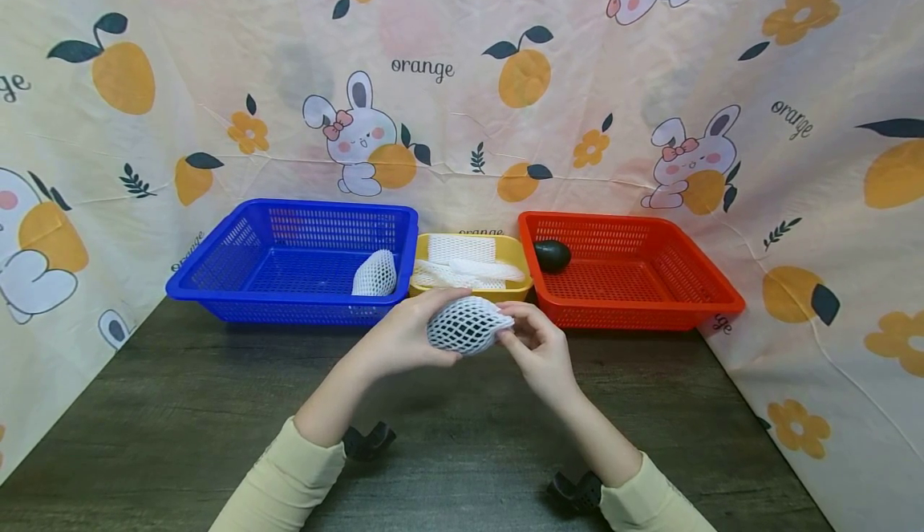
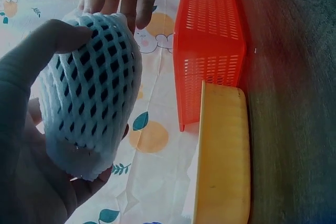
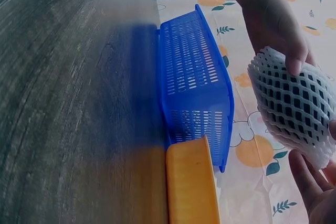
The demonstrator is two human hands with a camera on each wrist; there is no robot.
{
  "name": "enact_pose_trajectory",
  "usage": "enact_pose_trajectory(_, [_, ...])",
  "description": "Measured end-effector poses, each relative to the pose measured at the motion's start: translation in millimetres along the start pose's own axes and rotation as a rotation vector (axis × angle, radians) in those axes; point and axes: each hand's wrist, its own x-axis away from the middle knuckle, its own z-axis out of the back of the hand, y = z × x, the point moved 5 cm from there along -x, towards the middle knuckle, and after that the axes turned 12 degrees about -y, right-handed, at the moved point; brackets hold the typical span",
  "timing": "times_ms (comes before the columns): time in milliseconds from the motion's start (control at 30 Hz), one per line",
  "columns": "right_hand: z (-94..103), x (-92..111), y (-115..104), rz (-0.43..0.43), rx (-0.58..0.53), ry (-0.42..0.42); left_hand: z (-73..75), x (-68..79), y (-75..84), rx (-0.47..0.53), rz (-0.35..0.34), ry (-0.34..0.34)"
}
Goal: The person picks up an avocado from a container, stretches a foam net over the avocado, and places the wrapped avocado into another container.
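Observation:
My left hand [image 1: 399, 338] grips a dark oval fruit wrapped in a white foam net [image 1: 468, 326], with the thumb and fingers round its left end. At the other end, my right hand [image 1: 543, 355] pinches the gathered tip of the net between thumb and fingers. Both hands hold it above the table, in front of the baskets. Dark skin shows through the stretched mesh of the foam net [image 2: 97, 85] in the left wrist view. In the right wrist view the left thumb lies across the foam net [image 3: 294, 103].
A blue basket [image 1: 289, 307] at the left holds one netted piece [image 1: 375, 274]. Between the baskets, a yellow bin [image 1: 523, 257] contains several flat white foam nets [image 1: 462, 249]. Inside the red basket [image 1: 635, 315] at the right lies a dark avocado [image 1: 553, 256]. A printed cloth hangs behind.

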Motion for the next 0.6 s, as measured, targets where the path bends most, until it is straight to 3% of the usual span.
enact_pose_trajectory(300, [0.3,-0.5,-6.7,0.014,0.080,-0.013,-2.2,-0.1,-2.6,0.098,0.028,-0.035])
enact_pose_trajectory(600, [8.4,-2.1,-15.8,0.031,0.175,0.008,4.2,2.0,-4.1,0.110,0.038,-0.023])
